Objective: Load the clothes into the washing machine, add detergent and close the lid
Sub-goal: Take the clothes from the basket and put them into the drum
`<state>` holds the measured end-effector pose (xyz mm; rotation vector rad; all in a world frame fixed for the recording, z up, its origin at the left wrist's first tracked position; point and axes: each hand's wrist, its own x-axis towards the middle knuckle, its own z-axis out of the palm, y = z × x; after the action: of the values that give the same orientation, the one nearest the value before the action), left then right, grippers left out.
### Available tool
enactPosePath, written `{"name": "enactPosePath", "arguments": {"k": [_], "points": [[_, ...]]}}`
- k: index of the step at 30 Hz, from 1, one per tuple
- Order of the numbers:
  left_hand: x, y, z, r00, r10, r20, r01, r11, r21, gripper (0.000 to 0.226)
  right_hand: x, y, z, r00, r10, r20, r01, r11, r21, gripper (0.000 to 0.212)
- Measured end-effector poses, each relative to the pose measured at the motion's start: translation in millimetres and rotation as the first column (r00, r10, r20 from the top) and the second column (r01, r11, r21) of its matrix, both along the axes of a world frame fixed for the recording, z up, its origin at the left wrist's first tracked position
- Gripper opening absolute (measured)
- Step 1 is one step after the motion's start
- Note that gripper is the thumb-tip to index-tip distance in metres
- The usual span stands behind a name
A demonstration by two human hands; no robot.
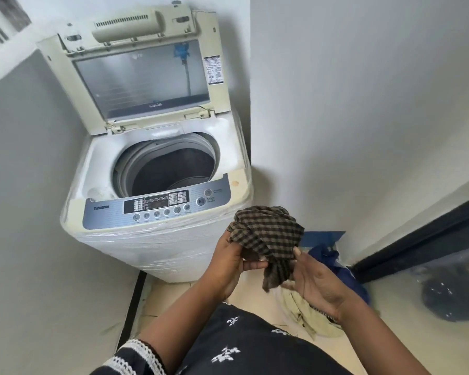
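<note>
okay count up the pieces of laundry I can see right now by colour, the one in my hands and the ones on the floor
Brown and black checked: 1, the checked cloth, held in both the left hand and the right hand
Dark blue: 1, the blue garment on the floor
Cream: 1, the cream garment on the floor
Total: 3

A top-loading washing machine (157, 169) stands in a corner at eleven o'clock, its lid (144, 74) raised upright and the drum (171, 169) open and dark inside. At five o'clock from the control panel (157, 207), the left hand (229, 263) and right hand (317, 280) together hold a bunched brown checked cloth (268, 236). Below them, at five o'clock, blue clothes (333, 258) and a cream garment (301, 307) lie on the floor.
</note>
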<state>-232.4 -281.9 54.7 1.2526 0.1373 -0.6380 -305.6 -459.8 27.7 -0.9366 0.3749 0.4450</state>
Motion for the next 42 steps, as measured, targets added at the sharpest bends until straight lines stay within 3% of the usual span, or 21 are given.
{"name": "enactPosePath", "arguments": {"k": [2,5,8,14,22,27,33,37,42], "points": [[11,14,-2,0.999,0.013,0.031,-0.014,0.998,0.053,0.022,13,10,-2,1.000,0.018,-0.022,-0.017,0.999,0.033,0.094],[30,39,-8,0.990,-0.044,0.135,0.006,0.964,0.266,0.025,37,22,-1,0.998,0.022,-0.051,-0.021,0.999,0.026,0.090],[52,64,-16,0.978,-0.110,0.177,0.028,0.909,0.415,0.028,66,35,-1,0.995,0.034,-0.096,-0.038,0.998,-0.049,0.067],[113,108,-14,0.975,-0.126,0.181,0.057,0.936,0.347,0.036,147,78,10,0.997,0.022,-0.079,-0.034,0.987,-0.159,0.050],[233,171,10,0.917,-0.088,0.390,-0.019,0.964,0.263,0.046,284,145,42,0.991,-0.025,0.132,0.048,0.984,-0.173,0.042],[294,206,-17,0.951,-0.145,0.272,0.044,0.938,0.344,0.063,351,177,13,0.994,0.009,0.112,0.030,0.938,-0.345,0.034],[310,228,-72,0.978,-0.199,0.064,0.142,0.858,0.494,0.037,366,198,-47,0.971,0.226,-0.079,-0.226,0.749,-0.623,0.044],[320,230,-89,0.978,-0.206,-0.032,0.190,0.818,0.543,0.040,371,199,-56,0.966,0.201,-0.165,-0.260,0.732,-0.630,0.060],[332,230,-96,0.992,-0.102,-0.071,0.124,0.801,0.585,0.034,373,194,-57,0.978,0.139,-0.155,-0.208,0.695,-0.688,0.039]]}}
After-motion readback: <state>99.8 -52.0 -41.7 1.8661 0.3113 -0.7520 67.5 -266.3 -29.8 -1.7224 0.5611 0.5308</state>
